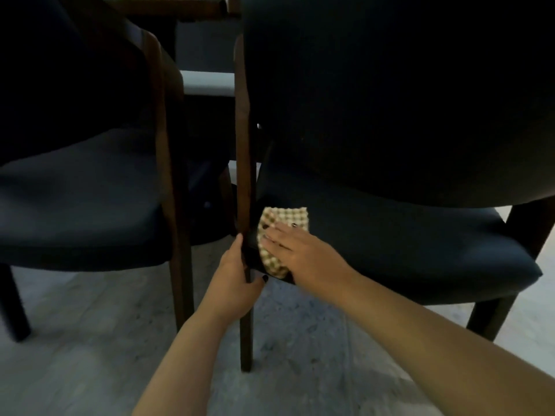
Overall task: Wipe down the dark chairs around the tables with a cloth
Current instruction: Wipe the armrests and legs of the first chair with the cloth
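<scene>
Your right hand (288,246) lies flat with straight fingers on the cloth (277,232), pressing it onto the seat corner of the dark chair (390,229), likely to rub that spot clean. Your left hand (232,283) wraps around the chair's wooden leg (244,175) just beside the cloth, probably to keep the chair from sliding. The cloth is pale and bumpy, with little checks.

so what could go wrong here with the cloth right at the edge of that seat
The cloth overhangs the seat corner under the flat right hand, so a sideways stroke could push it onto the floor. The left hand grips the thin chair leg; pulling might shift the chair.
</scene>
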Available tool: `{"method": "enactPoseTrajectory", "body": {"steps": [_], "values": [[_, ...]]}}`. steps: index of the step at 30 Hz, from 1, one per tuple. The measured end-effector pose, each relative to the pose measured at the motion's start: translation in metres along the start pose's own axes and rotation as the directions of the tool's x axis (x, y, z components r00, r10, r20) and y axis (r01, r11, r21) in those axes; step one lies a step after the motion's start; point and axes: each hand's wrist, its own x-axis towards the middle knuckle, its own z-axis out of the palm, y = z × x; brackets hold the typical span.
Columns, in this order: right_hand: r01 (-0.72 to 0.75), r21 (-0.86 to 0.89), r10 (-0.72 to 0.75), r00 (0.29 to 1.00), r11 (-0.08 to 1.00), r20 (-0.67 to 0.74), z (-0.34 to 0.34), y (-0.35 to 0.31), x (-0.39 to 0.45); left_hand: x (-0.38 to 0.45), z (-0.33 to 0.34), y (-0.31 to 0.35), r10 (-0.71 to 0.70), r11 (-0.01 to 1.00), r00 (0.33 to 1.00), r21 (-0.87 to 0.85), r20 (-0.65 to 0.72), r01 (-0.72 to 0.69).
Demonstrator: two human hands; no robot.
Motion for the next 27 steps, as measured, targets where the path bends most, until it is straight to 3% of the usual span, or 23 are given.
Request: {"method": "enactPoseTrajectory", "body": {"steps": [2, 5, 9, 11, 16, 19, 22, 27], "values": [[-0.064, 0.000, 0.064, 0.998, 0.998, -0.021, -0.006, 0.018, -0.036, 0.000, 0.001, -0.001, -0.007, 1.000, 1.000, -0.017, -0.007, 0.007], [-0.259, 0.057, 0.265, 0.947, 0.964, -0.183, -0.010, 0.026, -0.072, -0.003, 0.003, -0.002, -0.018, 1.000, 1.000, -0.014, -0.018, 0.018], [-0.414, 0.225, 0.464, 0.846, 0.882, -0.263, 0.002, -0.001, -0.037, -0.004, 0.009, -0.001, 0.013, 1.000, 1.000, 0.014, -0.021, -0.013], [-0.383, 0.252, 0.444, 0.856, 0.889, -0.263, 0.007, -0.018, -0.001, -0.002, 0.010, -0.001, 0.010, 0.999, 1.000, 0.046, -0.028, -0.008], [-0.401, 0.300, 0.444, 0.892, 0.866, -0.088, 0.018, -0.038, 0.042, -0.002, 0.027, 0.007, -0.028, 0.987, 0.996, 0.153, -0.080, 0.040], [-0.328, 0.170, 0.350, 0.929, 0.929, -0.118, 0.011, -0.028, 0.015, -0.011, 0.046, 0.017, -0.002, 0.942, 0.983, 0.330, -0.183, 0.063], [-0.194, -0.009, 0.190, 0.971, 0.981, -0.146, 0.007, -0.009, -0.028, -0.015, 0.065, 0.023, 0.131, 0.864, 0.978, 0.502, -0.165, -0.031], [-0.178, -0.136, 0.153, 0.972, 0.975, -0.179, -0.001, 0.030, -0.101, -0.017, 0.084, 0.029, 0.165, 0.754, 0.978, 0.656, -0.131, -0.039]]}}
